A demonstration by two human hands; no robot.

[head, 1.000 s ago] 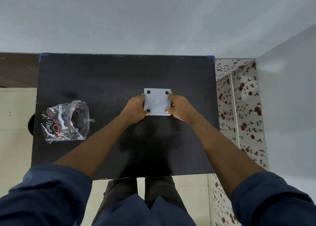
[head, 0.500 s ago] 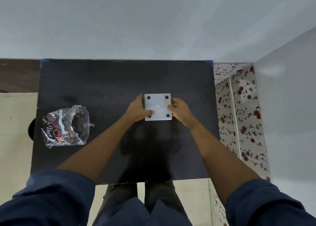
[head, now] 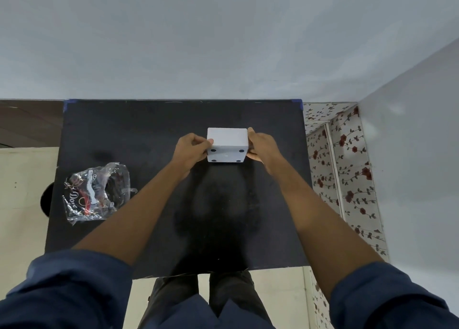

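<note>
A white box (head: 227,139) sits near the middle of the black table (head: 149,129), tipped so that its face with the dark round feet looks toward me and a plain side shows on top. My left hand (head: 192,149) grips its left side with the thumb on the front corner. My right hand (head: 262,146) holds its right side, fingers wrapped behind the edge.
A crumpled clear plastic bag (head: 96,192) with red and dark parts inside lies on the table's left part. A grey wall runs behind the table and along the right. Flower-patterned covering (head: 347,167) drops off at the right edge. My legs stand at the near edge.
Both hands have tipped the box up from lying flat with its footed face upward; that face now points toward me and a side face is on top.
</note>
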